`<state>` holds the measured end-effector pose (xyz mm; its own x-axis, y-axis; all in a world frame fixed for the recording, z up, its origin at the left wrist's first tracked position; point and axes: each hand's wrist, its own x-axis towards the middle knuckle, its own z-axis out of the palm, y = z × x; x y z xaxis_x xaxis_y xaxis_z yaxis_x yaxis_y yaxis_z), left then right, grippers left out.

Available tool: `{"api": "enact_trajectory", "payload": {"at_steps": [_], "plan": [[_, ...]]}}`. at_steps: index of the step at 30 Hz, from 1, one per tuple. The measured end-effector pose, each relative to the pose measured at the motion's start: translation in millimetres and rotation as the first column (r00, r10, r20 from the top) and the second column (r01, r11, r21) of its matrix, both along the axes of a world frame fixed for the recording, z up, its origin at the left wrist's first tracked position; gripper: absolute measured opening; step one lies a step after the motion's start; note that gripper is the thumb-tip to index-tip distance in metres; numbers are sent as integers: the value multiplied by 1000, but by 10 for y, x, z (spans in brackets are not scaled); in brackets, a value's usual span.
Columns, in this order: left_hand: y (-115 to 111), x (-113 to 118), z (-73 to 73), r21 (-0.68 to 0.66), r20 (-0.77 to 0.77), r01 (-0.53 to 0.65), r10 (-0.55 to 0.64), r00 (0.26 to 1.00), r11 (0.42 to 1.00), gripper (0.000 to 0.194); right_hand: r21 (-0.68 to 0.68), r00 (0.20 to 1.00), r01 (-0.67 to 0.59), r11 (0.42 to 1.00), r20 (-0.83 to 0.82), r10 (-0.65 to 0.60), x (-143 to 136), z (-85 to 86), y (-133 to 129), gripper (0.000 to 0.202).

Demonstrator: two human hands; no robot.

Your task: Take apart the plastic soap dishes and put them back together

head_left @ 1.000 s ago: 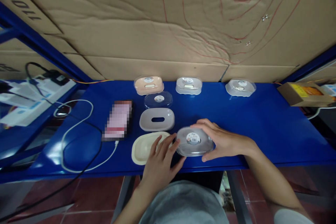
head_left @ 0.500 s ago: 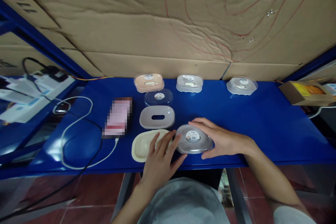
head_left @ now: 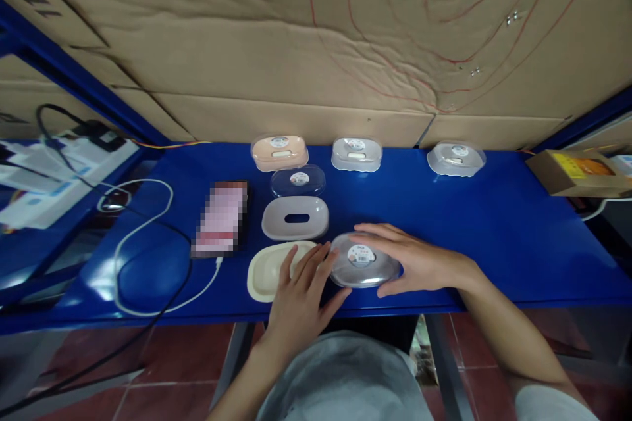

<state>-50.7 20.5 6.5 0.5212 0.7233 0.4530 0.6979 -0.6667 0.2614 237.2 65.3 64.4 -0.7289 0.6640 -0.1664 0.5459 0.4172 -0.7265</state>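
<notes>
An oval box with a clear lid and a round label (head_left: pixel 364 266) lies near the table's front edge. My right hand (head_left: pixel 415 263) curves around its right side, thumb at the front and fingers over the back rim. My left hand (head_left: pixel 303 293) has its fingers spread, partly over a cream oval dish (head_left: pixel 264 276), with fingertips at the box's left edge. Behind the dish sit a pale oval tray with a slot (head_left: pixel 271 220) and a clear lid with a label (head_left: pixel 311 183).
Along the back stand a peach box (head_left: pixel 266 156), a white box (head_left: pixel 355 161) and a greyish box (head_left: pixel 459 161). A phone (head_left: pixel 220 217) with a white cable lies at left, near a power strip (head_left: pixel 74 177). A cardboard box (head_left: pixel 557 174) is at right.
The fingers of my right hand have shifted slightly left over the back of the clear lid. Otherwise the hands and objects look nearly the same.
</notes>
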Motion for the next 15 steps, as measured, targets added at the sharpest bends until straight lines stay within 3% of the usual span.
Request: {"api": "enact_trajectory", "payload": {"at_steps": [12,15], "plan": [[9,20,-38,15,-2,-13,13,1000,1000,65,42,999,32,999,28,-34,-51,-12,12,102],[-14,0,-24,62,76,8,-13,997,998,60,71,998,44,996,40,-47,-60,-11,11,102]]}}
